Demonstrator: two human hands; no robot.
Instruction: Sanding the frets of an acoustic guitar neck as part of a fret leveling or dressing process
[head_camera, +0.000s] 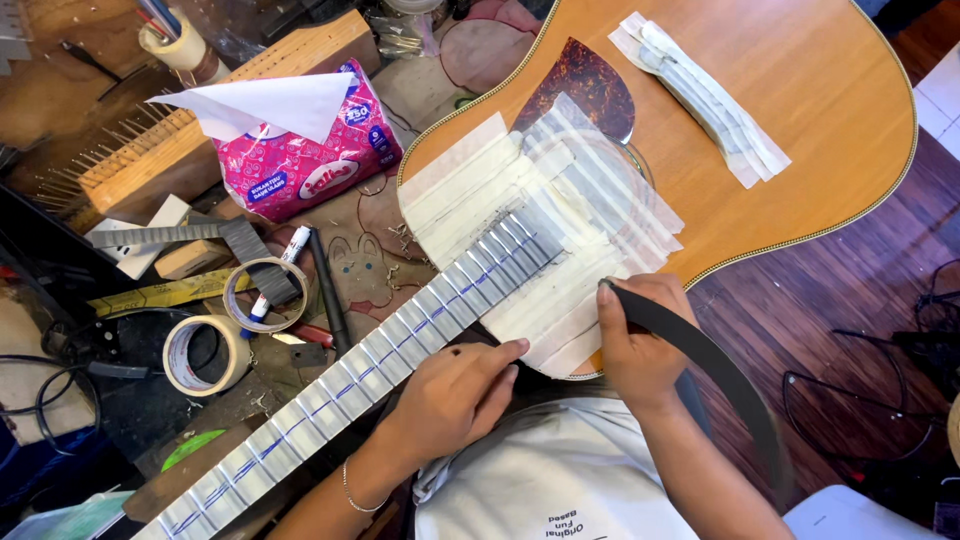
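On the workbench, an acoustic guitar (800, 130) is laid flat, fretboard (400, 345) masked with tape. Left hand (455, 395) is pressed beside the neck, fingers together; right hand (640, 340) is clamped on a dark curved tool (720, 375). Filing step judged underway; steady strokes needed next

Bench is pretty cluttered off to the side: a pink tissue pack (305, 150) with a white sheet sticking out the top, leaning against a wooden block studded with rows of metal pins (150, 150). Two tape rolls (205, 355) sit near each other, and a white marker (277, 270) lies across the smaller ring. A black pen-like stick (328, 290) lies just beside that. There's a yellow ruler (165, 292), a cup of pencils (180, 40) up top, and black cables (900, 350) on the dark wood floor.
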